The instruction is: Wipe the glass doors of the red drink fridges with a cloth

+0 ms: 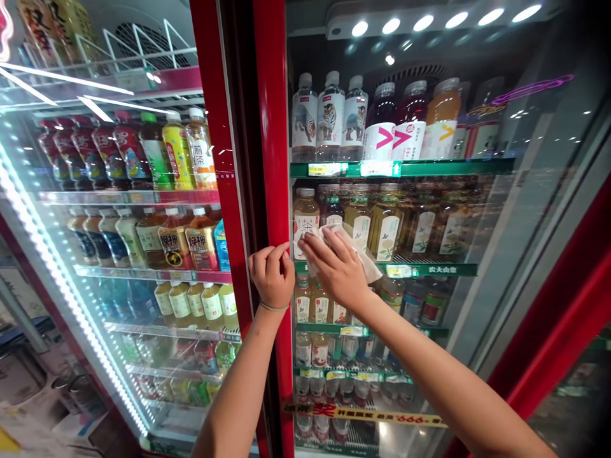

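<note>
A white wiping cloth [365, 254] lies against the glass door [405, 216] of the right-hand drinks cooler. My right hand [337, 264] presses it there, fingers stretched over the cloth, in front of the tea bottles [386, 222] on the second shelf. To its left, my left hand [273, 273] has its fingers curled at the edge of the red door frame [272, 127]. The part of the cloth beneath my right palm is hidden.
On the left stands another glass-fronted cooler with rows of bottles [181, 235] and a bright light strip [62, 286]. A yellow printed strip [372, 415] crosses the lower right door. Another red frame [563, 343] runs along the right.
</note>
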Demonstrator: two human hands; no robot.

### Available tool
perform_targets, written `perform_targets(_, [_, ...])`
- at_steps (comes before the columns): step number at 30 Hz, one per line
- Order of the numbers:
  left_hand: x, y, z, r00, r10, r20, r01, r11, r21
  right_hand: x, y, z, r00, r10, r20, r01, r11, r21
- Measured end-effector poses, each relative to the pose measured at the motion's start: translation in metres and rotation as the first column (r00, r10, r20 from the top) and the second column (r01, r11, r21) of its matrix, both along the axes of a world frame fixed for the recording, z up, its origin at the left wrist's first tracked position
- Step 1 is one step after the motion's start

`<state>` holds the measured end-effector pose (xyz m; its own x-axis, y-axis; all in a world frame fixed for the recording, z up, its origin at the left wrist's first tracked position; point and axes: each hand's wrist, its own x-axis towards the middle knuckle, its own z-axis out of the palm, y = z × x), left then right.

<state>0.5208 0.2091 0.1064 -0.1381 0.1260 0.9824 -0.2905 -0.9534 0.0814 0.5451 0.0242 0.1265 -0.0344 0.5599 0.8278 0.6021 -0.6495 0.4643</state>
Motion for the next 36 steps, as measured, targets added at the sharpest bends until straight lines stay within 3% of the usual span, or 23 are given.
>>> perform_targets(4, [-0.002, 0.002, -0.017, 0.999, 0.043, -0.011, -0.043, 0.999, 0.002, -0.001, 0.002, -0.011, 0.997, 0.065, 0.045, -0.058, 0.989, -0.138])
perform_targets(9, [-0.003, 0.005, -0.030, 0.999, 0.045, -0.014, -0.045, 0.998, 0.038, -0.001, 0.007, -0.014, 0.999, 0.022, 0.024, -0.022, 1.000, -0.019])
perform_targets(14, [-0.003, 0.010, -0.034, 1.000, 0.022, -0.022, -0.020, 0.997, 0.078, 0.000, 0.003, -0.021, 0.994, 0.091, 0.060, -0.081, 0.985, -0.155])
perform_targets(18, [-0.004, 0.010, -0.037, 0.999, 0.023, -0.032, -0.020, 0.997, 0.068, -0.001, 0.002, -0.025, 1.000, 0.009, -0.006, -0.009, 0.999, -0.036])
perform_targets(23, [-0.004, 0.012, -0.037, 1.000, 0.016, -0.015, -0.014, 0.993, 0.113, 0.001, -0.003, -0.030, 0.997, 0.065, 0.049, -0.057, 0.987, -0.150])
perform_targets(28, [-0.003, 0.013, -0.036, 1.000, -0.026, 0.002, 0.026, 0.990, 0.139, 0.002, -0.007, -0.026, 0.999, 0.017, 0.028, -0.015, 0.999, -0.048])
perform_targets(33, [-0.002, 0.013, -0.036, 1.000, -0.025, 0.003, 0.024, 0.989, 0.147, 0.000, -0.013, -0.026, 0.992, 0.079, 0.099, -0.064, 0.986, -0.153])
perform_targets(36, [-0.002, 0.012, -0.037, 1.000, -0.023, -0.001, 0.023, 0.988, 0.150, -0.001, -0.012, -0.023, 0.997, -0.005, 0.083, 0.007, 1.000, -0.023])
